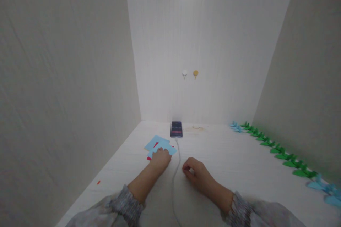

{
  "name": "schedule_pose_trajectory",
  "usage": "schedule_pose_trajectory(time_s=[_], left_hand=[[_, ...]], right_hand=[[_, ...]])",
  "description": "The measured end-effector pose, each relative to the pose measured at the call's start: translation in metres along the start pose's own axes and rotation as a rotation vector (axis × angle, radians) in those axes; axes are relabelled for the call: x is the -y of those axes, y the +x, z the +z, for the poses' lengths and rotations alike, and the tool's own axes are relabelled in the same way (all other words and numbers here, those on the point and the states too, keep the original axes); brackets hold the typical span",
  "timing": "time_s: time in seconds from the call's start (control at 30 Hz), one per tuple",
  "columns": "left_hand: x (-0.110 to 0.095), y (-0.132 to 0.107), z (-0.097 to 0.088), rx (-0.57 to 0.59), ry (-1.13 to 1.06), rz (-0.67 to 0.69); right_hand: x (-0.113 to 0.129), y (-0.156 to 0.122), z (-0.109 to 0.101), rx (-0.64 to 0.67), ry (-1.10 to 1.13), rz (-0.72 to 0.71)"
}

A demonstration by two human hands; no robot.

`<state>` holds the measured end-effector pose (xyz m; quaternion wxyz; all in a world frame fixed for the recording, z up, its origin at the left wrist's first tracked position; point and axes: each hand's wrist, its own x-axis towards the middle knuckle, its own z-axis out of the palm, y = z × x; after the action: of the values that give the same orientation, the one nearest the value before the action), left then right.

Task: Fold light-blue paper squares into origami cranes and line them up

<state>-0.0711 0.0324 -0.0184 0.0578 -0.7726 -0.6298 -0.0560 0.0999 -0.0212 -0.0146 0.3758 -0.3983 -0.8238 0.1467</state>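
My left hand [160,159] rests on a small pile of light blue paper squares [157,143], with a red sheet [149,156] showing beneath them; its fingers are curled down onto the top sheet. To its right, my right hand [194,171] lies on the white table [226,156] with the fingers curled inward, and nothing visible is in them. A white cable [174,177] runs between the two hands to a dark phone [176,129] lying further back.
A row of folded green paper shapes [279,150] runs along the right wall, with light blue ones [326,188] at both ends. Two small hooks [190,74] sit on the back wall. A tiny red scrap [98,182] lies left.
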Motion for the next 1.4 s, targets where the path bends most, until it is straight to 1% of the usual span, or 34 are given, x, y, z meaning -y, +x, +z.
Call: schedule_pose_trajectory(time_s=[0.37,0.5,0.77,1.0,1.07,1.13,1.23,1.33,1.37,1.4], left_hand=[[0.000,-0.001,0.004,-0.035,0.035,0.068],[-0.001,-0.003,0.002,-0.044,0.054,0.112],[-0.008,-0.007,-0.004,-0.070,0.076,0.146],[-0.008,-0.007,-0.005,-0.090,0.057,0.123],[-0.005,-0.007,-0.009,-0.105,0.043,0.088],[0.000,-0.007,-0.017,-0.148,0.021,0.043],[0.002,-0.007,-0.027,-0.280,-0.285,-0.068],[-0.006,-0.006,-0.029,-0.385,-0.765,-0.002],[-0.012,-0.006,-0.028,-0.392,-0.951,-0.020],[-0.018,-0.006,-0.027,-0.355,-1.145,-0.035]], right_hand=[[0.000,-0.001,-0.001,0.045,-0.007,0.018],[0.000,-0.001,-0.002,0.060,-0.007,0.022],[0.000,-0.002,-0.001,0.070,0.005,0.023],[0.001,-0.002,-0.003,0.068,0.010,0.032],[0.001,-0.002,-0.002,0.065,0.018,0.028],[-0.001,-0.002,-0.002,0.052,0.034,0.027],[-0.003,0.001,-0.004,-0.038,0.098,0.083],[-0.005,0.008,-0.007,-0.218,0.288,0.237],[-0.005,0.011,-0.008,-0.263,0.409,0.292],[-0.005,0.013,-0.009,-0.286,0.539,0.340]])
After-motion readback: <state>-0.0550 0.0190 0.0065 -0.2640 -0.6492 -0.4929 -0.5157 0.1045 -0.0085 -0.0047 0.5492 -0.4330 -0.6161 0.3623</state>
